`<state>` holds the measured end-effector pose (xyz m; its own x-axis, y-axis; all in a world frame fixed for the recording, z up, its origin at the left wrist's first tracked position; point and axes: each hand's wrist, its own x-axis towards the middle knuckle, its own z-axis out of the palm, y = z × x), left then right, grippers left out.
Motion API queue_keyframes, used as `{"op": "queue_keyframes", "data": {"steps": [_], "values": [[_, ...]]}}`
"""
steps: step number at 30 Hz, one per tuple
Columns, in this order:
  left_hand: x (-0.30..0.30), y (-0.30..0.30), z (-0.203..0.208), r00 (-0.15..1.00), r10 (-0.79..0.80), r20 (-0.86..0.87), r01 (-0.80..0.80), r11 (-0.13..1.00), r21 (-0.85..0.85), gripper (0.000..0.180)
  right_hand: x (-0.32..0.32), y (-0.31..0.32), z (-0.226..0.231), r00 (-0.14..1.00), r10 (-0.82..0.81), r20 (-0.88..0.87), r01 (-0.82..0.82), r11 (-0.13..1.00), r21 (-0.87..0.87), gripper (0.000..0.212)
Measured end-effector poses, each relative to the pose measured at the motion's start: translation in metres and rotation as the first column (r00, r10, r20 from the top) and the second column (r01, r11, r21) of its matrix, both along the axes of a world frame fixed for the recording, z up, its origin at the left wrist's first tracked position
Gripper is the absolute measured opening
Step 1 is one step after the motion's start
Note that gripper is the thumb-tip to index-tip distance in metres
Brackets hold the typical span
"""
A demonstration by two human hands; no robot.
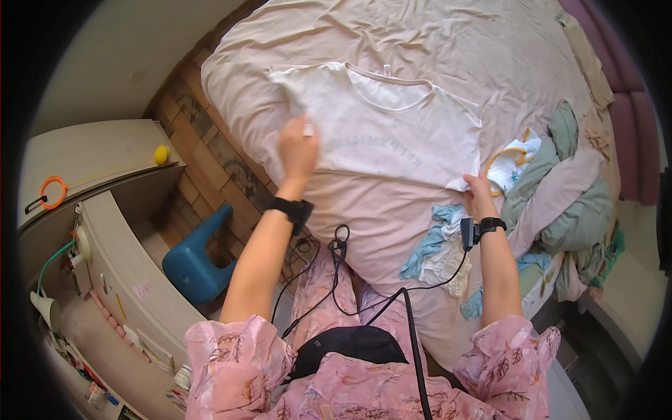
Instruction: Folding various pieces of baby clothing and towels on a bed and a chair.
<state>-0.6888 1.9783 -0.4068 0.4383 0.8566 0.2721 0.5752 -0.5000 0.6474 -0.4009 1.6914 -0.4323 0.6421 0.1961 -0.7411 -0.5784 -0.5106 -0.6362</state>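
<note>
A white short-sleeved T-shirt (392, 133) lies spread on the bed, its round neckline facing away from me and faint lettering on its front. My right hand (480, 193) pinches the shirt's near right corner. At the shirt's left side is my left hand (299, 148), blurred by motion. Its fingers are smeared, so whether it grips the fabric does not show. Each wrist wears a black strap; a small device (467, 234) sits on the right one.
Light blue and cream clothes (437, 255) lie near my right forearm. Beyond them are an orange-trimmed white garment (511, 164) and a grey-green and pink heap (560, 199). A blue stool (199, 262) and a cluttered desk (133, 259) stand left. Black cables (339, 245) hang across my lap.
</note>
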Motion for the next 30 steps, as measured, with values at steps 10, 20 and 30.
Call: {"op": "queue_keyframes", "data": {"steps": [10,20,30], "values": [[0.035,-0.064,-0.027,0.901,-0.413,-0.131,0.394,0.907,-0.148,0.033,-0.003,-0.012,-0.021,0.999,0.041,0.007,-0.042,0.993,0.107,0.036],[0.032,-0.064,-0.030,0.815,-0.546,-0.194,0.523,0.837,-0.159,0.024,0.022,-0.032,-0.036,0.784,0.309,0.539,-0.218,0.949,-0.227,0.042],[0.025,-0.066,-0.036,0.832,-0.506,-0.230,0.465,0.860,-0.210,0.030,-0.110,0.088,0.013,0.042,0.729,0.683,-0.668,0.529,-0.523,0.032]]}}
